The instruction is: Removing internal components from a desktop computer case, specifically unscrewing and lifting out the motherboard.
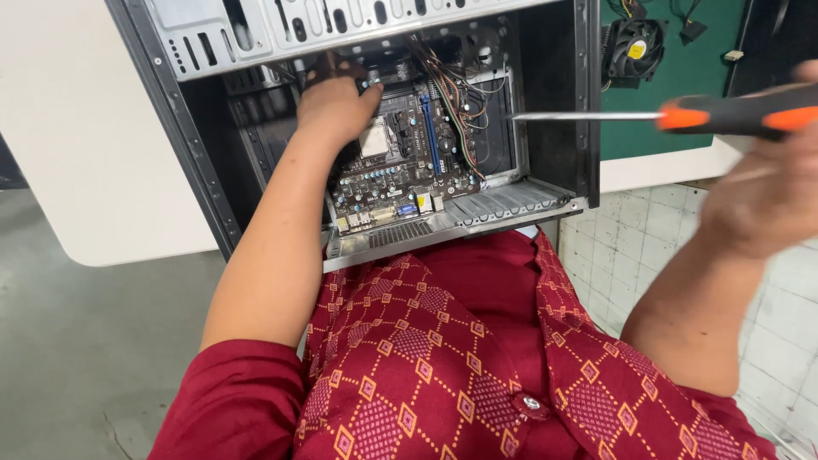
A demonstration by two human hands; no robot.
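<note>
The left hand (334, 104) reaches into the open computer case (558, 102), fingers bent and pressing on the top edge of the motherboard (409, 166), which lies flat inside; the right hand (763, 196) is clenched around an orange-and-black screwdriver (733, 115), its tip just inside the case and clear of any screw; the board looks seated, wires still loose beside it; a cooling fan (632, 49) waits on the table (665, 166).

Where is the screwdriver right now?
The screwdriver is in the right hand, at the upper right of the head view, its tip pointing into the open computer case.
</note>
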